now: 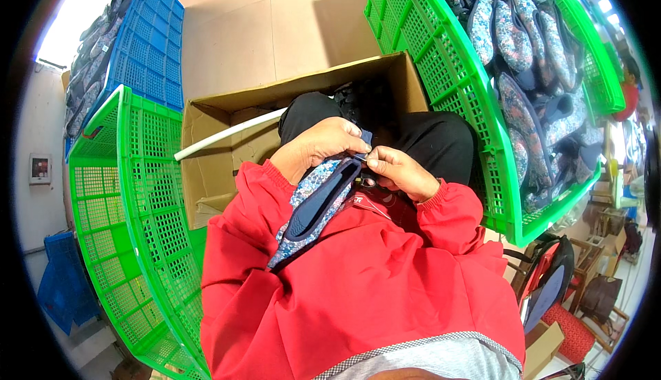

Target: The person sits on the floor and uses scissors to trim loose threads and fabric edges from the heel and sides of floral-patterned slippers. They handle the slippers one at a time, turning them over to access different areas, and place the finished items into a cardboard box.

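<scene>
A floral fabric shoe [313,204] with a dark navy lining lies over my lap, its opening facing up. My left hand [323,142] is closed round its upper end, thumb and fingers on the navy edge. Close beside it, my right hand [403,172] pinches the same end of the shoe between thumb and forefinger. The two hands nearly touch. A small shiny thing [367,182] shows under the right fingers; what it is I cannot make out. The exact spot being pinched is partly hidden by my fingertips.
A cardboard box [227,97] stands around my knees, with a white tube [231,134] across it. On the right, a green crate [441,49] holds many floral shoes [513,32]. Green crate [155,173] and blue crate [148,42] stand on the left.
</scene>
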A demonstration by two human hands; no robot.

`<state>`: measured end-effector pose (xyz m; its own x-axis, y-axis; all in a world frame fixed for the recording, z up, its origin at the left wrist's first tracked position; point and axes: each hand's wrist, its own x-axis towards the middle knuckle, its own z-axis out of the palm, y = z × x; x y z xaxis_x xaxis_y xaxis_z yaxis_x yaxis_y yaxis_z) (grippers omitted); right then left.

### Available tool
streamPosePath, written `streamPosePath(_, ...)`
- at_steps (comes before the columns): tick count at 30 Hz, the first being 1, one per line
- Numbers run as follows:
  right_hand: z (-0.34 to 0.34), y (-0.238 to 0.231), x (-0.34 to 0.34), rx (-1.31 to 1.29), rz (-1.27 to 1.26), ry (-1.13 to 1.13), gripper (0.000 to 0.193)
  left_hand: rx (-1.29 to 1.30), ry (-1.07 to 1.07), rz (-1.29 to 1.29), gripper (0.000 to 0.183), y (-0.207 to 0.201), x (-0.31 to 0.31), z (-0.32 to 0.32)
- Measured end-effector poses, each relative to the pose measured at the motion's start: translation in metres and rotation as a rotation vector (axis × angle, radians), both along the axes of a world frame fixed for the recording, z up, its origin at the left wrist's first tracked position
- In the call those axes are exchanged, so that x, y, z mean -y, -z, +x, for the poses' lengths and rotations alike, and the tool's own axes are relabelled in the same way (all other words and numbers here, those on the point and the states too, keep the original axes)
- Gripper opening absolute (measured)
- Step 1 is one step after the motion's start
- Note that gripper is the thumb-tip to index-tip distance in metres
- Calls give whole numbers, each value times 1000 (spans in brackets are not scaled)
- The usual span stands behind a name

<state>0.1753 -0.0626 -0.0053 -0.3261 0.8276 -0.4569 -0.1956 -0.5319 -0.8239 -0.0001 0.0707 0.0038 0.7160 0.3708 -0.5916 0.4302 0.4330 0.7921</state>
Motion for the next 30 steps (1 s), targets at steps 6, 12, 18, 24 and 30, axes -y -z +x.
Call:
streamPosePath(6,1,0,-1,-32,-19,-11,23,-11,-9,25,15,-5,3,2)
streamPosePath(12,5,4,-1,-52,-31,-18,22,-29,-8,52,15,-7,4,3)
streamPosePath(18,5,5,-2,-65,-38,-14,21,-48,-6,63,16,-2,4,4)
streamPosePath(24,6,7,-3,-56,-50,-18,19,-56,-5,59,17,-7,5,5)
streamPosePath(30,6,28,-4,-72,-24,7,18,-19,-24,36,18,1,5,7)
